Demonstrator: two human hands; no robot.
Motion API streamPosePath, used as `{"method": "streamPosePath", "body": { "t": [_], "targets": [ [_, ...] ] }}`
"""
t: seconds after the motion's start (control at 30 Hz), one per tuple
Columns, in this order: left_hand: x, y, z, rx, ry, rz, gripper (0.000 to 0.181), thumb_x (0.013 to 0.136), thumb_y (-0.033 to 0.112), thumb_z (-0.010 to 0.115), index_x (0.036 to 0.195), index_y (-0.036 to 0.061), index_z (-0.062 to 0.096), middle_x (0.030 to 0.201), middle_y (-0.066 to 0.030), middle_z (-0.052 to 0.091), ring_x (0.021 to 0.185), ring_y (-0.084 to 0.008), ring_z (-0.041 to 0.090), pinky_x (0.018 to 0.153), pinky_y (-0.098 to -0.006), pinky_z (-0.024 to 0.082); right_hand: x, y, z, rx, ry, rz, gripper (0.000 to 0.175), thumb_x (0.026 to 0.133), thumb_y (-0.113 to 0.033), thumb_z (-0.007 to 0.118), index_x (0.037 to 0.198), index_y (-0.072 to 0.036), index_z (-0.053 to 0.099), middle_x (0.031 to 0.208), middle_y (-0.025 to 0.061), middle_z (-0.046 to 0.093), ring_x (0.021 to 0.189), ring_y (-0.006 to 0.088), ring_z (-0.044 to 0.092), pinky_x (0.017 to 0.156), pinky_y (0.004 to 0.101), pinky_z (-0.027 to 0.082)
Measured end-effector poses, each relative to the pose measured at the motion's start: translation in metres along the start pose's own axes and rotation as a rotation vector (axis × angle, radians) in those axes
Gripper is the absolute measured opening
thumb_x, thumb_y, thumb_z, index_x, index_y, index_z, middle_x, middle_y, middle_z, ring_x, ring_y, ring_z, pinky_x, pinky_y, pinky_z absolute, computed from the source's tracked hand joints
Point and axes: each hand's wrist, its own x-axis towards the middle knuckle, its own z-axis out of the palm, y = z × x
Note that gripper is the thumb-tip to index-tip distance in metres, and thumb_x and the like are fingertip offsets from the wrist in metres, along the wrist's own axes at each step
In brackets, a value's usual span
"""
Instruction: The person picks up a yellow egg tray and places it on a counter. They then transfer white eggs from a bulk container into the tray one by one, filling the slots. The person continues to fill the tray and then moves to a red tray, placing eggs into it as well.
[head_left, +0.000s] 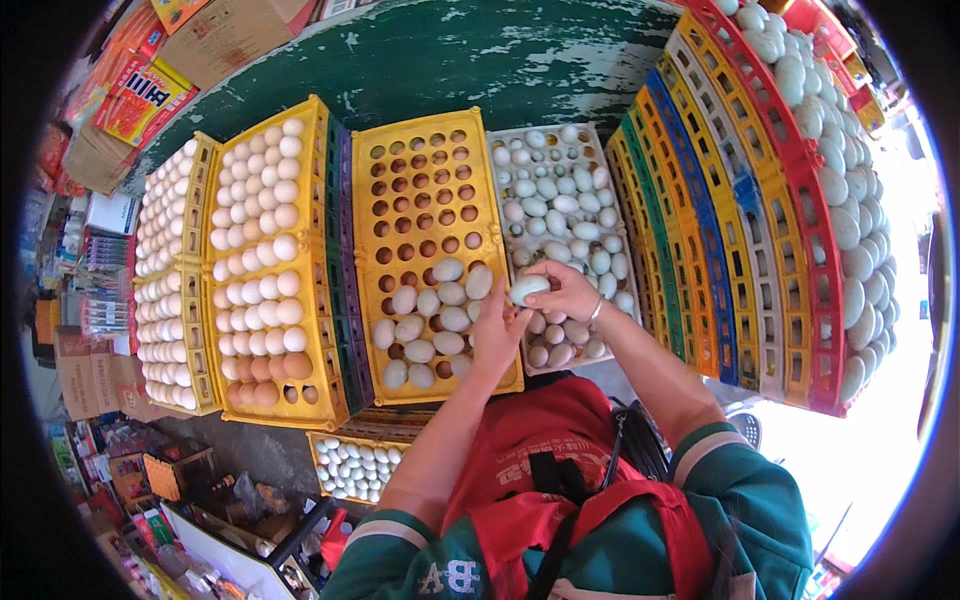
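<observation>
Between the fingers and thumb of my right hand is a pale blue-green egg. Just left of that egg is my left hand, over the right edge of a yellow plastic egg tray. Its palm side is hidden, so whether it holds anything is unclear. Several pale eggs lie loosely on the tray's nearer half; round holes show across its far half. My right hand is above a whitish plastic tray of pale blue-green and cream eggs, some of which look smaller.
Left stand yellow trays of cream and brown eggs. A tall stack of coloured plastic crates rises on the right, topped by a red crate heaped with pale eggs. Behind is a peeling green surface. Another egg tray sits lower left.
</observation>
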Motion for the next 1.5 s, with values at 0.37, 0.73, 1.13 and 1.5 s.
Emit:
{"method": "streamPosePath", "body": {
  "t": [0.37, 0.73, 1.13, 1.5],
  "targets": [
    [-0.021, -0.038, 0.042, 0.761, -0.101, 0.226, 0.045, 0.078, 0.016, 0.061, 0.121, 0.0067, 0.053, 0.126, -0.015, 0.046, 0.117, -0.0348, 0.042, 0.097, -0.0444, 0.037, 0.163, 0.003, 0.113, -1.017, -0.17, -0.359, 0.045, 0.066, -0.026, 0.073, 0.104, -0.011, 0.056, 0.101, 0.0128, 0.062, 0.097, 0.0333, 0.059, 0.083, 0.0421, 0.046],
    [-0.021, -0.049, 0.062, 1.022, -0.093, 0.174, 0.031, 0.087, 0.019, 0.047, 0.116, 0.0149, 0.058, 0.133, -0.0031, 0.044, 0.128, -0.0319, 0.035, 0.1, -0.0435, 0.032, 0.231, 0.021, -0.021, -0.643, 0.422, -0.865, 0.016, 0.082, -0.02, 0.058, 0.096, -0.014, 0.065, 0.08, 0.0091, 0.063, 0.078, 0.0331, 0.06, 0.067, 0.0403, 0.05],
    [-0.021, -0.054, 0.069, 1.037, -0.045, 0.134, 0.027, 0.083, 0.02, 0.052, 0.107, 0.0168, 0.062, 0.127, -0.0008, 0.048, 0.125, -0.0315, 0.039, 0.096, -0.0445, 0.035, 0.326, 0.026, -0.129, -0.946, 0.614, -0.087, 0.04, 0.079, -0.029, 0.063, 0.112, -0.008, 0.057, 0.101, 0.021, 0.063, 0.087, 0.0338, 0.062, 0.078, 0.0399, 0.051],
    [-0.022, -0.054, 0.069, 1.004, -0.06, 0.13, 0.021, 0.083, 0.021, 0.052, 0.1, 0.0172, 0.063, 0.126, -0.0015, 0.049, 0.126, -0.0331, 0.039, 0.096, -0.0459, 0.035, 0.234, -0.018, -0.143, 0.71, -0.261, 0.07, 0.045, 0.099, -0.034, 0.03, 0.118, 0.0, 0.052, 0.101, 0.0206, 0.065, 0.064, 0.019, 0.065, 0.05, 0.0223, 0.05]
  ]
}}
